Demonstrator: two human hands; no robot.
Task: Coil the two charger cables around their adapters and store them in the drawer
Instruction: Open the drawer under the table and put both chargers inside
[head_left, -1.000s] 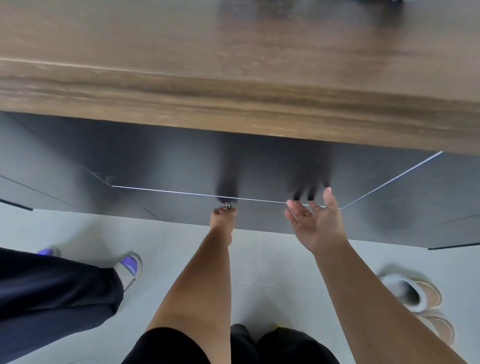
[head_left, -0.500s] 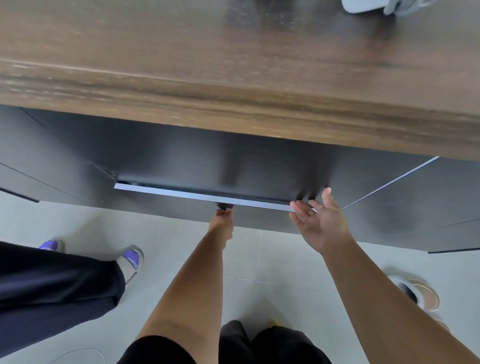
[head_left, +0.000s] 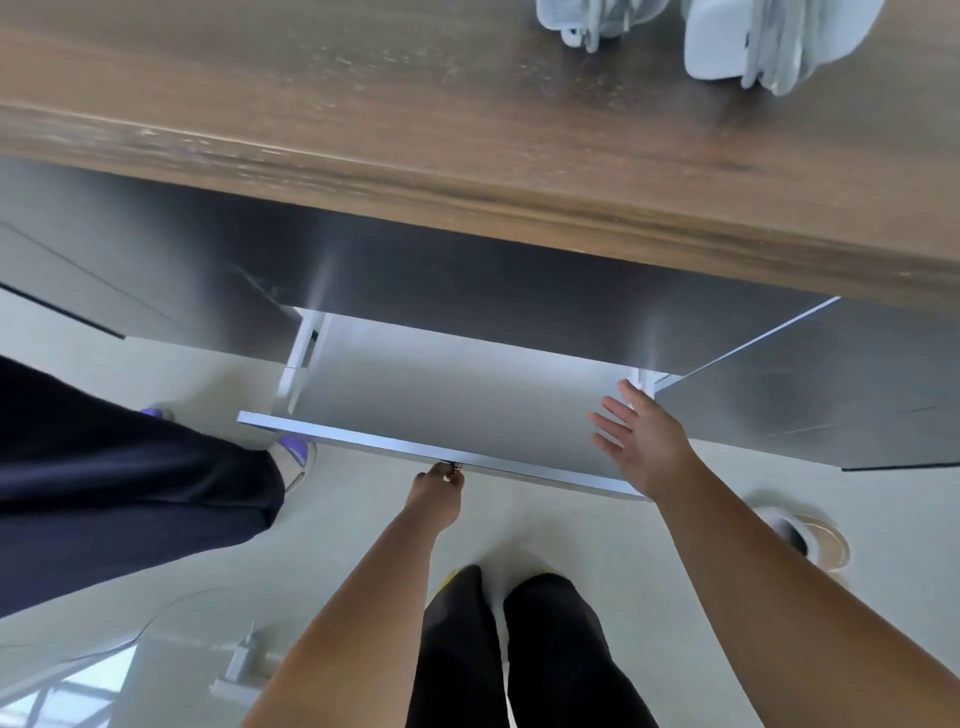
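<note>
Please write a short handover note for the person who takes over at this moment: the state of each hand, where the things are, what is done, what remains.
Left hand: pinches the drawer's small knob at the front edge.
Right hand: open, fingers straight, over the drawer's right end.
Drawer: pulled out; the part in view shows only bare floor.
Two coiled chargers: on the wooden countertop, far right.
Done: coiling, drawer opened.
Left: put both chargers in the drawer, then close it.

Open drawer (head_left: 441, 395), 2 hands
</note>
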